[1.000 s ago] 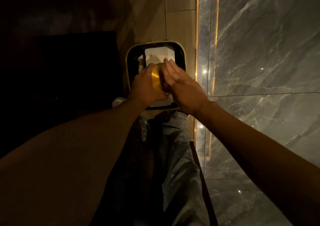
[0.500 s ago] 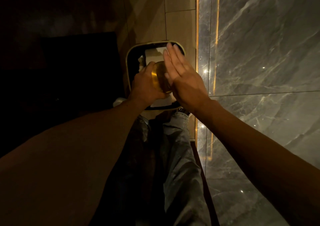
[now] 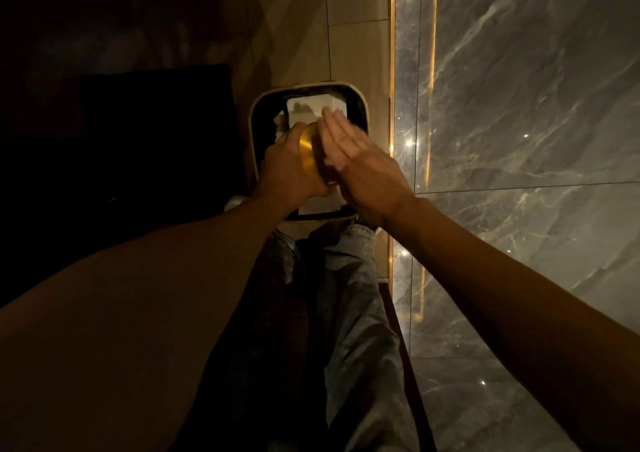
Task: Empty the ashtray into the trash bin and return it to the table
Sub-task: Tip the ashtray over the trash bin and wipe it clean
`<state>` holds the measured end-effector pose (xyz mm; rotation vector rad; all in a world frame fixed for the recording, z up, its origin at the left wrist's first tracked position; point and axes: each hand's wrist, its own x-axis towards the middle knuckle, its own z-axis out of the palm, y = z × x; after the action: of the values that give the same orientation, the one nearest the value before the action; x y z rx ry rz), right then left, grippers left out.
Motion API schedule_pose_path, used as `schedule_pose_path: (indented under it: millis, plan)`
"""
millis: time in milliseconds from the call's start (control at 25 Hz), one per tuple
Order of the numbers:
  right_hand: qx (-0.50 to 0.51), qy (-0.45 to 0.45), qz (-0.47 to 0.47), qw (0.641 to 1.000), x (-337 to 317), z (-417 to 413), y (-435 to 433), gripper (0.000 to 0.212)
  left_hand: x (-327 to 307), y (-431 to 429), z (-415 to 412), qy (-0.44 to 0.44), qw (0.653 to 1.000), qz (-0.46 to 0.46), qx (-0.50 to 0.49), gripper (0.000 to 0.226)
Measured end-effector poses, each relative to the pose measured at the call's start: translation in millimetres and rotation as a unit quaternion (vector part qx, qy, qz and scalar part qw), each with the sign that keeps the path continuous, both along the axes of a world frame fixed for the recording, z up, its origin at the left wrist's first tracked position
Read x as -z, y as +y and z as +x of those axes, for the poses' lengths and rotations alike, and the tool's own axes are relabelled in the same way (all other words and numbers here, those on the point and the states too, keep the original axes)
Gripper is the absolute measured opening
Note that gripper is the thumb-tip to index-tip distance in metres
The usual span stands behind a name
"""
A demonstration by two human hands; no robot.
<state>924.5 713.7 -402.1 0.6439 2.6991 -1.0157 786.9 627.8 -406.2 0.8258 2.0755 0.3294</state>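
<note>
A round gold ashtray [image 3: 309,152] is tipped on its side above the trash bin [image 3: 254,112], a square bin with a pale rim and a dark liner. My left hand [image 3: 287,171] grips the ashtray from the left. My right hand [image 3: 360,167] is flat with fingers together, pressed against the ashtray's right side, and is slightly blurred. White paper [image 3: 313,108] lies inside the bin under the hands. The inside of the ashtray is hidden.
A grey marble wall [image 3: 526,105] with a lit gold strip [image 3: 392,70] runs along the right. A dark piece of furniture [image 3: 138,133] stands left of the bin. My legs in jeans [image 3: 349,313] are below, on a beige tiled floor [image 3: 356,46].
My right hand lifted off the ashtray with fingers raised, then came back down flat against it. My left hand keeps the ashtray tilted over the bin.
</note>
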Motion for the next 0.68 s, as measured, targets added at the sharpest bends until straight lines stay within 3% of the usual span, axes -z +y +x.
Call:
schedule_pose_path:
  millis: [160, 320, 480, 600, 680]
  plan:
    - [0.077, 0.081, 0.06, 0.992, -10.9, -11.4, 6.8, 0.052, -1.7, 3.4, 2.3, 0.003, 1.0, 0.014, -0.008, 0.098]
    - [-0.031, -0.011, -0.017, 0.999, 8.3, 4.9, 0.9, 0.06, -4.0, 3.6, 3.2, -0.001, 0.999, 0.035, -0.001, 0.096]
    - [0.063, 0.035, 0.014, 0.997, 0.9, -3.0, 4.5, 0.054, -2.8, 7.3, 6.4, -0.003, 0.999, 0.039, -0.017, 0.089]
    - [-0.023, -0.003, -0.005, 1.0, 7.0, 1.1, 4.0, 0.056, -1.8, 3.9, 8.4, -0.004, 1.0, 0.023, -0.008, 0.098]
    - [-0.005, 0.007, 0.019, 1.0, 6.3, 0.0, 5.9, 0.055, -1.3, 1.2, 8.8, -0.007, 1.0, 0.009, -0.021, 0.097]
